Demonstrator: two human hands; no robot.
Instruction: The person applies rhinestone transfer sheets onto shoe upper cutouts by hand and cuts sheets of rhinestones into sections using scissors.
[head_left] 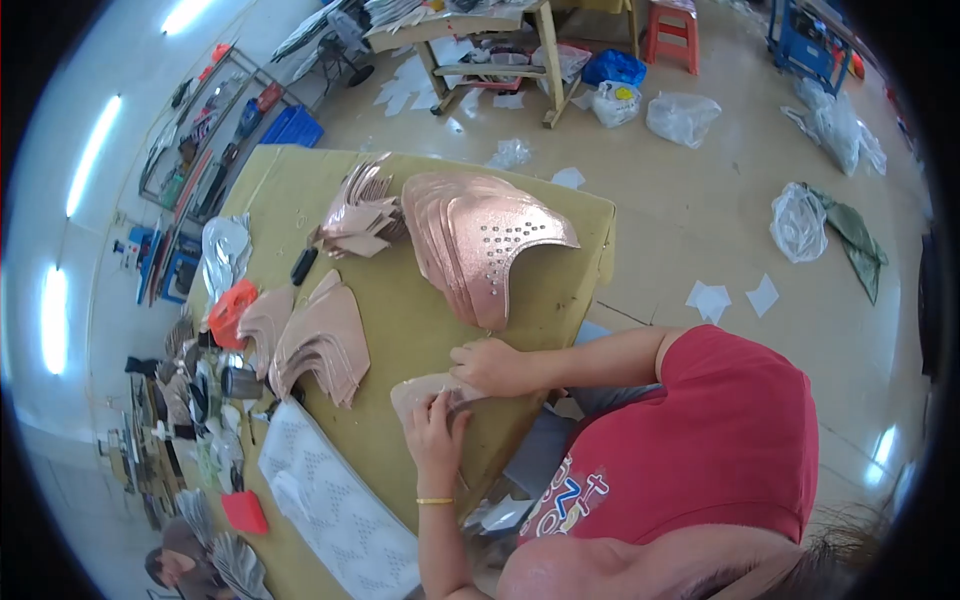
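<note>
A pale pinkish shoe-upper piece (408, 394) lies at the table edge under both my hands. My left hand (436, 440), with a yellow band at the wrist, has its fingers bent over the piece and pressed to it. Curled above the piece's right end, my right hand (490, 367) is closed on it; its fingertips are mostly hidden. Just beyond stands a stack of shiny rose-gold uppers (465, 235) with small studs or holes. A stack of pale-backed uppers (325, 345) rests to the left of my hands.
Further along the table (400, 300) are another rose-gold stack (362, 212) and a black-handled tool (303, 265). A white patterned sheet (340, 510), an orange bag (232, 313) and a metal cup (240, 383) lie on the left. Plastic bags (683, 117) and scraps litter the floor.
</note>
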